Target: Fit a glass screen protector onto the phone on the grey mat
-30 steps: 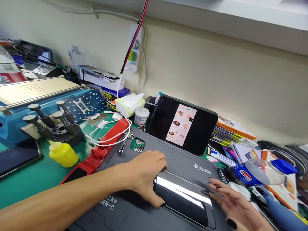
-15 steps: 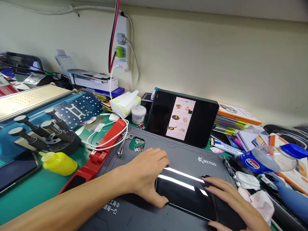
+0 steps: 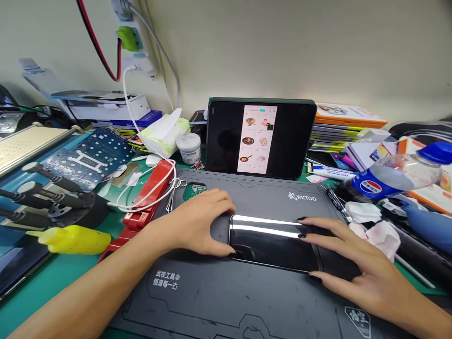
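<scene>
A black smartphone lies screen up on a dark grey work mat, with bright light strips reflected along its upper edge. My left hand is beside its left end. The thumb tip touches or nearly touches the lower left corner, while the bent fingers rest near the upper left corner, apart from the thumb. My right hand straddles the phone's right end, fingertips at the upper edge and on the glass, thumb at the lower edge. Its palm is off the phone.
Behind the mat stands a tablet with a lit screen. Left are a red clamp-like tool, white cable, yellow bottle and paste jar. A Pepsi bottle and crumpled tissues lie right.
My view has tilted down and shifted. My left hand has drawn back leftward from around the phone's left end, baring that end. My right hand still spans the right end.
</scene>
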A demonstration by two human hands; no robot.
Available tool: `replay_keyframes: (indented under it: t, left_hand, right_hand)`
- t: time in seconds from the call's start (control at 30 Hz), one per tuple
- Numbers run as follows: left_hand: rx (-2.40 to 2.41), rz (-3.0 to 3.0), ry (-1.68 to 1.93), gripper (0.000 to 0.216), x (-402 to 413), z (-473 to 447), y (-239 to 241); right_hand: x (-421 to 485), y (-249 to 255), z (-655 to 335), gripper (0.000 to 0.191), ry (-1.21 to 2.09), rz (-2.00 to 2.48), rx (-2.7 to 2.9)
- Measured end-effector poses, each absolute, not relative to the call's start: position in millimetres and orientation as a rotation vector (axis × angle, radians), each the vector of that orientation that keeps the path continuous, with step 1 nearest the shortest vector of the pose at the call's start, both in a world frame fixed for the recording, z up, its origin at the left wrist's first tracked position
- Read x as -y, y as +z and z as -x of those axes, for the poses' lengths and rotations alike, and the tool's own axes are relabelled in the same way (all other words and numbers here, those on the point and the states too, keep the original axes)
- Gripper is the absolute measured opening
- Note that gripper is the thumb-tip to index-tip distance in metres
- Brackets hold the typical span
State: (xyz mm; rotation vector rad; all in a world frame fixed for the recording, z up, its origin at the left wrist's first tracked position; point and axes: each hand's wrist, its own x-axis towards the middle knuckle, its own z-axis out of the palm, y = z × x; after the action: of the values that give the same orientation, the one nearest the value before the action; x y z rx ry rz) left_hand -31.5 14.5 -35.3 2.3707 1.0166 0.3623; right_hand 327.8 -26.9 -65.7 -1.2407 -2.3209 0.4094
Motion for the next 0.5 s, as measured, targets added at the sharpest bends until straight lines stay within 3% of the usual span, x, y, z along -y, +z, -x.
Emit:
replay_keyframes:
  t: [0.13,0.5]
  left_hand:
    - [-0.991,-2.354,0.369,0.041,-16.5,34.6,-34.6]
    - [-0.992,-2.367,0.312,0.053,-17.6,33.9,-35.4]
  right_hand:
    - [23.8,-67.5,-331.4,0.035,0.327,1.132,2.423]
    - [21.3,-60.3,-327.9,0.031,0.235,1.052,2.533]
